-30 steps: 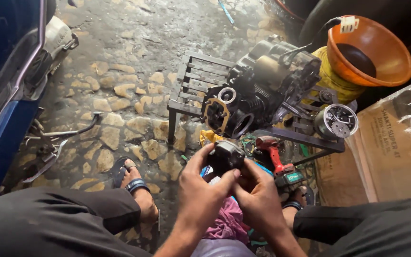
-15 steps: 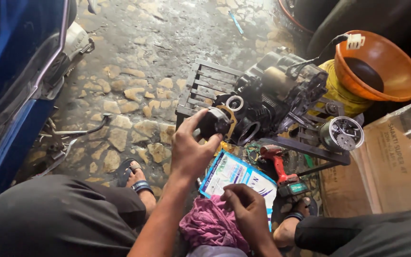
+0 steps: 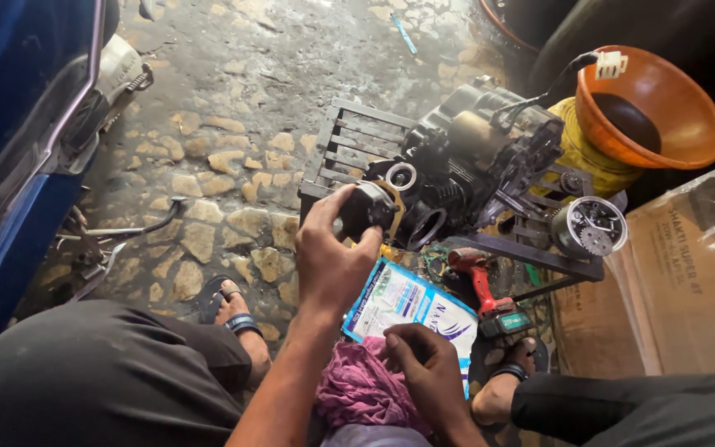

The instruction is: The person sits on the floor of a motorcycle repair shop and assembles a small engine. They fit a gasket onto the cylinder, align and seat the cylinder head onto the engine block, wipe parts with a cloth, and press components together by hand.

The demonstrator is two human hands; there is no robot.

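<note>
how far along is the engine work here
Looks mid-job. Done: the engine sits stripped on a metal stand, a gear part laid aside. In hand: the left hand holds a dark round part at the engine's open port; the right hand rests on a pink rag. Left: the port looks open and the red drill lies unused.

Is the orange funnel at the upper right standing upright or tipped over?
Upright. The orange funnel sits mouth up in the top of the yellow container, its wide rim open to the camera and its dark throat visible inside.
</note>
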